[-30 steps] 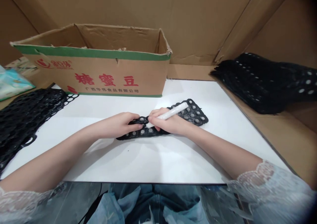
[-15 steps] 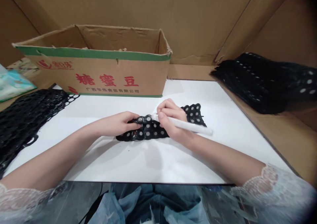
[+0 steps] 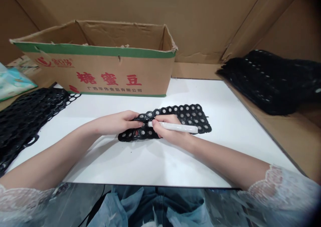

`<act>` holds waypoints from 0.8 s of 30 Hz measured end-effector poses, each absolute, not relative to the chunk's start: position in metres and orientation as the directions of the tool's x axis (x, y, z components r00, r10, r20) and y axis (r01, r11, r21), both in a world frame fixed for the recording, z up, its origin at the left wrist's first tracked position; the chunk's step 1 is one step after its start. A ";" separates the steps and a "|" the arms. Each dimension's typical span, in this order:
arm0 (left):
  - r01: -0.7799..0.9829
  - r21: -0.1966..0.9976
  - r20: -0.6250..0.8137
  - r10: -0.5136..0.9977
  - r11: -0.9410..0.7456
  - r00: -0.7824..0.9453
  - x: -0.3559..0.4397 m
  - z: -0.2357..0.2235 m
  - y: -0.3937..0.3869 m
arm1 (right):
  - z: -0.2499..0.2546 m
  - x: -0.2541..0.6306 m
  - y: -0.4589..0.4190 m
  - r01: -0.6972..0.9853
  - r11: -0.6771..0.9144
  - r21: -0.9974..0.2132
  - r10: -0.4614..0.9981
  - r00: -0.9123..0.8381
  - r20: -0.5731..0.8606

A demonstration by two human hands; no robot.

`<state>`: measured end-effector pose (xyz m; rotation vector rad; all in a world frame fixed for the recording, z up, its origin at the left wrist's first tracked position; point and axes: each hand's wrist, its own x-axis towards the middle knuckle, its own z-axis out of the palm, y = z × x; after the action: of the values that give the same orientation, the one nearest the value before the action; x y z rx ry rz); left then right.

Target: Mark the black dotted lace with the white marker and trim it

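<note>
On the white board (image 3: 112, 163) lies a narrow black sheet of joined rings (image 3: 192, 114), its holes showing mostly pale discs and one reddish spot near the left end. My left hand (image 3: 122, 122) grips the left end of this sheet, with the thumb and a finger on its upper side. A white pen (image 3: 182, 127) is held in my right hand (image 3: 169, 130), fingers closed round it near the tip. The tip points left and meets the sheet's middle rows, close to my left thumb. My right hand covers part of the sheet.
An open cardboard box (image 3: 112, 71) with a green rim stands behind the sheet. Black ring mesh (image 3: 22, 120) is piled at the left, below a teal-and-white packet (image 3: 16, 81). More black sheets (image 3: 271, 81) lie stacked at the right on cardboard. Cardboard walls enclose the back.
My right hand and the pen have moved slightly left and down, from the sheet's top row to a lower row. More of the sheet's top edge shows. My left hand keeps its grip.
</note>
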<state>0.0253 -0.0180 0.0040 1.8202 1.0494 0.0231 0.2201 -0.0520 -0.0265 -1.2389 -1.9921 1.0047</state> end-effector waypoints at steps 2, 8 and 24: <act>0.635 0.764 -0.419 0.656 -0.119 0.627 0.024 0.004 -0.017 | -0.025 0.220 -0.052 0.491 0.275 -0.827 0.917 -0.392 0.073; 0.651 0.749 -0.408 0.693 -0.119 0.595 0.026 0.004 -0.021 | -0.030 0.221 -0.050 0.484 0.290 -0.826 0.896 -0.440 0.057; 0.742 0.630 -0.404 0.719 -0.230 0.566 0.025 0.011 -0.019 | -0.032 0.214 -0.054 0.566 0.378 -0.733 0.903 -0.400 0.157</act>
<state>0.0253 -0.0193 0.0112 1.9740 1.1730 -0.0356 0.2138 -0.0537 -0.0321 -1.2594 -2.0936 0.8039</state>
